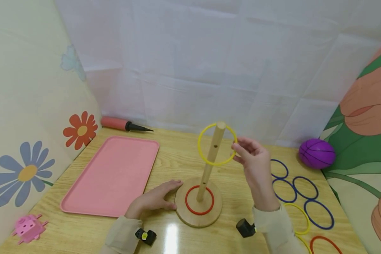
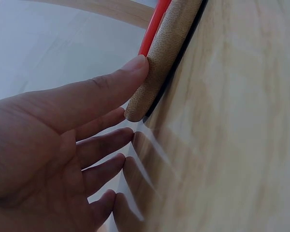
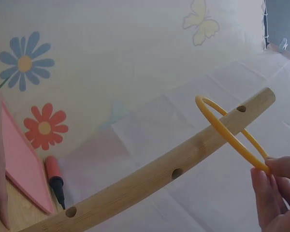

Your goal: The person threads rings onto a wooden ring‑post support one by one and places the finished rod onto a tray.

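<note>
My right hand (image 1: 252, 155) pinches a yellow ring (image 1: 201, 150) by its right side. In the right wrist view that yellow ring (image 3: 222, 129) encircles the upper part of the wooden post (image 3: 140, 176), below its tip. The post rises from a round wooden base (image 1: 198, 220), where a red ring (image 1: 186, 204) lies around its foot. My left hand (image 1: 155, 197) is beside the base's left edge with fingers extended. Its thumb touches the rim of the base (image 2: 157, 72) in the left wrist view.
Several blue rings (image 1: 318, 213), yellow rings (image 1: 308, 220) and a red ring (image 1: 325, 237) lie at right. A purple ball (image 1: 316, 153) sits behind them. At left are a pink tray (image 1: 114, 173), a red-and-black hand pump (image 1: 117, 123) and a pink pig toy (image 1: 29, 228).
</note>
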`<state>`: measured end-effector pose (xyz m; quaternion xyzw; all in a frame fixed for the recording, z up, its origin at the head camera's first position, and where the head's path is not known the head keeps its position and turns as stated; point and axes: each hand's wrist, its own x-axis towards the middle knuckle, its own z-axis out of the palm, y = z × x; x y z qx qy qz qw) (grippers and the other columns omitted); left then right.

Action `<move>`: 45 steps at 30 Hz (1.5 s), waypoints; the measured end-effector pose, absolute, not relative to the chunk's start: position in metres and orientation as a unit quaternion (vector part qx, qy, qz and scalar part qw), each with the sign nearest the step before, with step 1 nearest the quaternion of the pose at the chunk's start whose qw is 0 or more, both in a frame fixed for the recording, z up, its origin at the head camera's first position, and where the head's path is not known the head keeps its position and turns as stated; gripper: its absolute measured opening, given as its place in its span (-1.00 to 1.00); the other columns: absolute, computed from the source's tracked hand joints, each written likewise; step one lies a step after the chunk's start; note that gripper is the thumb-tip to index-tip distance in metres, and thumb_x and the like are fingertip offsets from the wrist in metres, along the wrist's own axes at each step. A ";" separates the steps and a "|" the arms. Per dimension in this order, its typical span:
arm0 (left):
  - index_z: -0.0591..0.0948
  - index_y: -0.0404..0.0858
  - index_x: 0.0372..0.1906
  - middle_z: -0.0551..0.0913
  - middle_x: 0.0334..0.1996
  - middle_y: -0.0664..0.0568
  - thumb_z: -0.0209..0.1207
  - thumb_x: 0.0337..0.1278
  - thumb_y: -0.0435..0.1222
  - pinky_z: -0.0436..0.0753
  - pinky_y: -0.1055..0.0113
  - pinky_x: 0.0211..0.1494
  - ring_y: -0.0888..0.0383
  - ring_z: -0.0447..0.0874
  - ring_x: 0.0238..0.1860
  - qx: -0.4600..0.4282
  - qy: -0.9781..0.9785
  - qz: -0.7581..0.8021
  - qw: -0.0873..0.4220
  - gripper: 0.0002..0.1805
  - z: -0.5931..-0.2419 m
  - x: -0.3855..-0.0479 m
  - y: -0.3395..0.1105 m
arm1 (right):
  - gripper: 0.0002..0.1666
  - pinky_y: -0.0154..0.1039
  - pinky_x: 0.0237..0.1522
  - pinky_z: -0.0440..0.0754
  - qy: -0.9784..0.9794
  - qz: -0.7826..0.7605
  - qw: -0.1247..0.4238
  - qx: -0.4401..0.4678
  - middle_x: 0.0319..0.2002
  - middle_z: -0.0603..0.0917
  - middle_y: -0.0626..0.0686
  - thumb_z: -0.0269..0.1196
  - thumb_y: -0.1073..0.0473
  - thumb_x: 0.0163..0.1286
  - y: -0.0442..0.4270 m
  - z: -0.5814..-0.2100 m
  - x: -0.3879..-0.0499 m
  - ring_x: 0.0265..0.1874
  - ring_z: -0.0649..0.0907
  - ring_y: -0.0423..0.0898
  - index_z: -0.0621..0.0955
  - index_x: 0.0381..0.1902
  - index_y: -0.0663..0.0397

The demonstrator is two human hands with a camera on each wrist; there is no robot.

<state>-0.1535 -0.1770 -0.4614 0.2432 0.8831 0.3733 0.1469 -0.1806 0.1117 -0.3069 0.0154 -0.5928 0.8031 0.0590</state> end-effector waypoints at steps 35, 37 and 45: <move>0.24 -0.40 0.43 0.18 0.44 -0.38 0.36 0.05 -0.15 0.03 -0.32 0.48 -0.39 0.01 0.47 0.238 0.880 0.381 0.151 -0.11 -0.465 -0.154 -0.177 | -0.71 -0.28 -0.36 0.76 -0.784 0.600 -0.137 0.083 -0.41 0.73 -0.03 0.30 0.41 0.23 0.113 -0.433 -0.198 -0.45 0.65 -0.34 0.60 -0.11 0.52; 0.24 -0.40 0.43 0.18 0.44 -0.38 0.36 0.05 -0.15 0.04 -0.32 0.48 -0.39 0.01 0.47 0.240 0.881 0.380 0.150 -0.11 -0.465 -0.154 -0.177 | -0.72 -0.32 -0.40 0.73 -0.791 0.587 -0.142 0.098 -0.40 0.73 0.01 0.29 0.42 0.23 0.112 -0.438 -0.198 -0.47 0.63 -0.35 0.60 -0.12 0.54; 0.23 -0.38 0.44 0.18 0.45 -0.36 0.35 0.06 -0.14 0.02 -0.31 0.48 -0.39 -0.01 0.48 0.235 0.879 0.385 0.157 -0.11 -0.465 -0.154 -0.177 | -0.78 -0.38 -0.44 0.70 -0.809 0.553 -0.162 0.116 -0.38 0.72 0.13 0.30 0.43 0.22 0.105 -0.450 -0.197 -0.48 0.62 -0.29 0.63 -0.17 0.48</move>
